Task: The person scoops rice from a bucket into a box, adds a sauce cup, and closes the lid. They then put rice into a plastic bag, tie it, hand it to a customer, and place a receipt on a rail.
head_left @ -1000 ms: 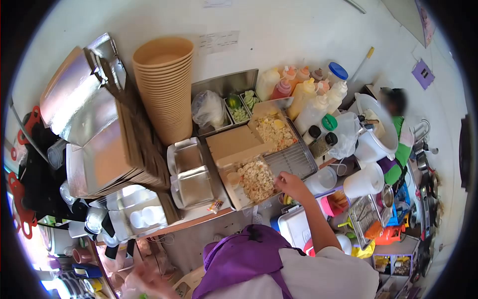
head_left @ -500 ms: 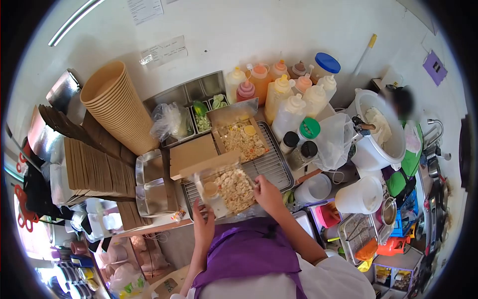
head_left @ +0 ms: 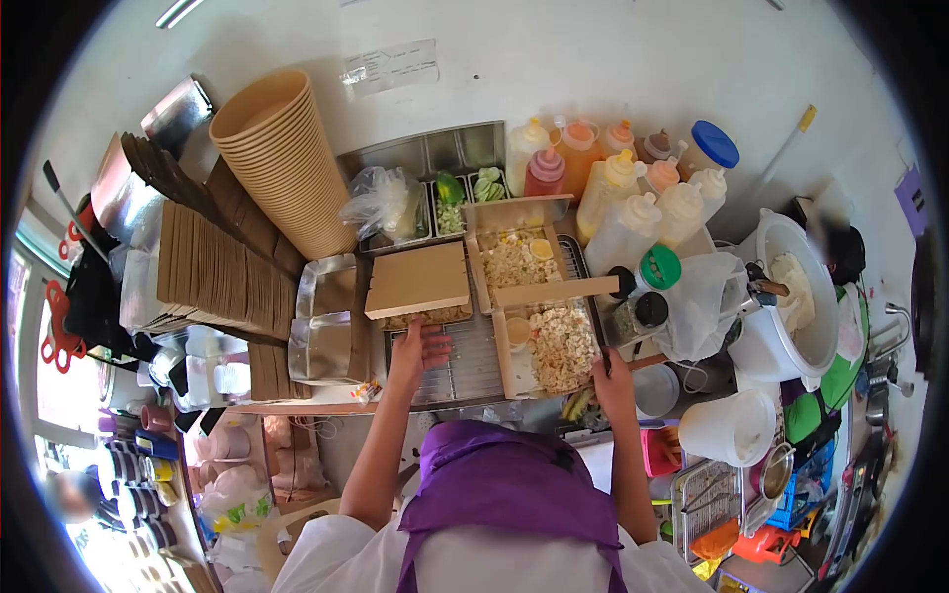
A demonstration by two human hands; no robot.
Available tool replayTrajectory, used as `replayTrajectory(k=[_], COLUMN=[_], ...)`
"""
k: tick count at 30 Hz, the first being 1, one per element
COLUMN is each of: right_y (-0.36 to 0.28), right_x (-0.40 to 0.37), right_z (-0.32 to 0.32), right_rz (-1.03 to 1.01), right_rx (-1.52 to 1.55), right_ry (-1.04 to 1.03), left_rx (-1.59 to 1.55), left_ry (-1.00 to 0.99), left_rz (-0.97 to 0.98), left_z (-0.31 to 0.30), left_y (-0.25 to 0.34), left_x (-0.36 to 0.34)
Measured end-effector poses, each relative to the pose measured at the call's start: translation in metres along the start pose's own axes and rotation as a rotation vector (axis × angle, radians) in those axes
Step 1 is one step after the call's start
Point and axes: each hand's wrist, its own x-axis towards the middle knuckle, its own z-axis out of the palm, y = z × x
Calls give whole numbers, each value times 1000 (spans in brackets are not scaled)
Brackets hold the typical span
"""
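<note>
Three brown cardboard food boxes stand on a wire rack (head_left: 460,371). The left box (head_left: 418,280) has its lid lowered, with some food showing at its front edge. My left hand (head_left: 420,348) is at that edge, fingers spread. Rice and a yellow round piece fill the open back box (head_left: 514,259). The open front box (head_left: 554,346) holds rice and a small sauce cup (head_left: 517,332). My right hand (head_left: 613,381) is at its right side, fingers closed round a dark, thin object whose kind I cannot make out.
Stacked paper bowls (head_left: 282,163) and folded cardboard (head_left: 222,267) stand left, beside metal trays (head_left: 324,318). Vegetable containers (head_left: 450,217) are behind the boxes. Squeeze bottles (head_left: 621,232) and spice jars (head_left: 650,311) stand right, near a large white tub (head_left: 781,296).
The front box has moved right, away from my left hand, and now sits below the back box. My left hand has moved up to the closed box. The camera view has shifted.
</note>
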Motion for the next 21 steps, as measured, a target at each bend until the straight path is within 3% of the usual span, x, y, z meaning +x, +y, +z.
replayTrajectory(k=[4, 10, 13, 16, 21], right_y=[-1, 0, 0, 17, -18], right_x=[2, 9, 8, 16, 10], right_z=[-1, -2, 2, 8, -17], right_rz=[-224, -286, -211, 7, 334], right_rx=[-249, -340, -172, 103, 620], right_ry=[66, 66, 133, 75, -311], left_rx=[-60, -30, -30, -45, -35], left_ry=[44, 102, 82, 96, 100], left_rz=[-19, -113, -173, -220, -257], left_z=[-6, -6, -3, -2, -7], left_y=[-10, -18, -25, -33, -46], left_x=[11, -19, -49, -71, -93])
